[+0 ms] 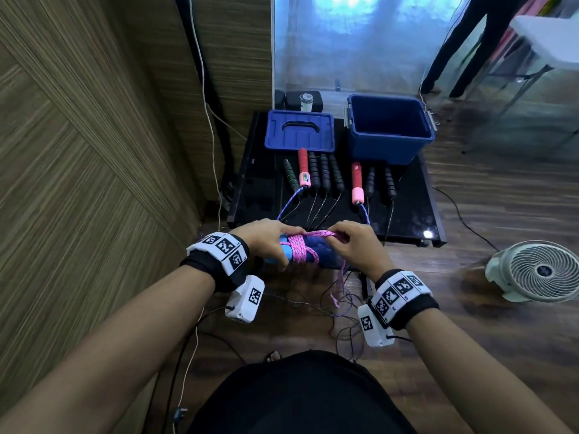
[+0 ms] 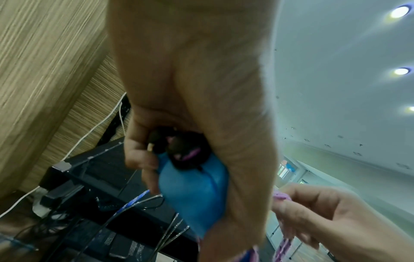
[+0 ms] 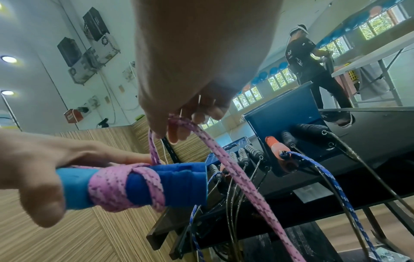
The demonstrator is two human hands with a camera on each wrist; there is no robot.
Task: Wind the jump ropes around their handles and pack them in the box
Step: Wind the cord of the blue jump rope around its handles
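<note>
Here the left hand [image 1: 266, 239] grips the blue handles [image 3: 170, 182] – held above the floor, before the counter's [image 1: 407, 220] near edge – while the right hand [image 1: 357, 245] pinches the pink rope [image 3: 215, 159] wound around them.

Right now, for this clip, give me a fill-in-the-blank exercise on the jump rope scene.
1. The left hand grips the blue handles, wound with a ____ rope.
2. The right hand ____ that rope.
3. The blue box on the black table stands ____.
4. Its lid lies to its ____.

Missing: pink; pinches; open; left
</note>
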